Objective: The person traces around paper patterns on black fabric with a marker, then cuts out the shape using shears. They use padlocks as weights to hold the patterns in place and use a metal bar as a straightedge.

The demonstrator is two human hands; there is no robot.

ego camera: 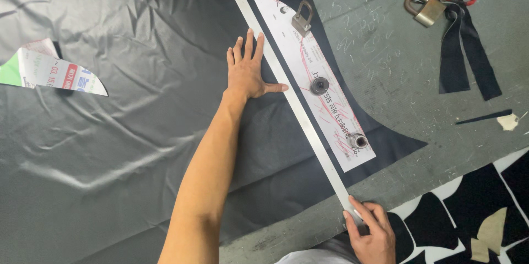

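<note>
Left hand [246, 71] flat, fingers spread, pressing dark fabric [110, 132] beside long metal ruler [286, 93]. Right hand [372, 233] pinches the ruler's near end on the counter [397, 77]. Paper pattern [311, 77] weighted just beyond. Step: aligning the straightedge; marking needs both hands steady.

No packages, labels, signs or screens are showing. Printed paper is lying at two spots: a long white pattern piece with red scribbles [322, 85] at one o'clock, and a white, green and red curved scrap [49, 71] at nine o'clock.

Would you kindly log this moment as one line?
left hand: flat beside ruler | right hand: gripping ruler's near end | paper pattern: weighted on dark fabric
</note>
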